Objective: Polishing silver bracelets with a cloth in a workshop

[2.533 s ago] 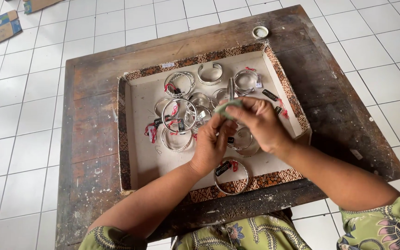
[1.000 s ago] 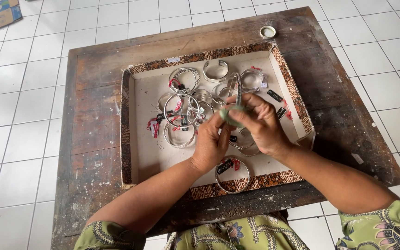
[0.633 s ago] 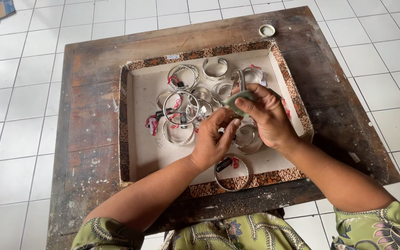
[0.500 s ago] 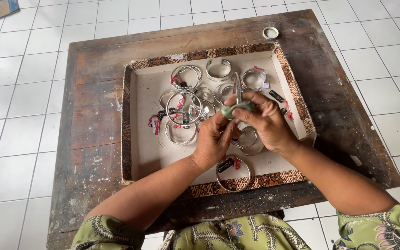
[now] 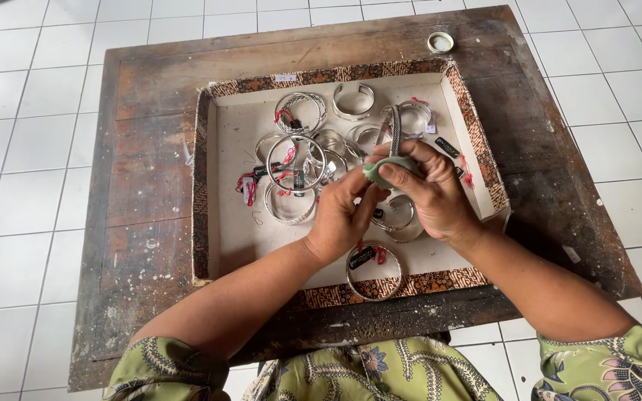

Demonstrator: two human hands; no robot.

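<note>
hands: left hand [image 5: 339, 215] pinches the silver bangle [image 5: 394, 130], right hand [image 5: 429, 189] fingers curled tight on a green cloth [image 5: 384, 172], rubbing it
where: over the tray [image 5: 221, 193], about 3 o'clock of centre
progress: looks mid-polish, plenty of tagged bangles [image 5: 295, 160] lying from 9 to 12 o'clock, likely not yet rubbed

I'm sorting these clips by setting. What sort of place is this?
Probably a small jewellery workshop or finishing corner. A worn, paint-flecked wooden table stands on white floor tiles, carrying a shallow tray of tagged silver bangles; both hands rub one bangle with a green cloth.
</note>
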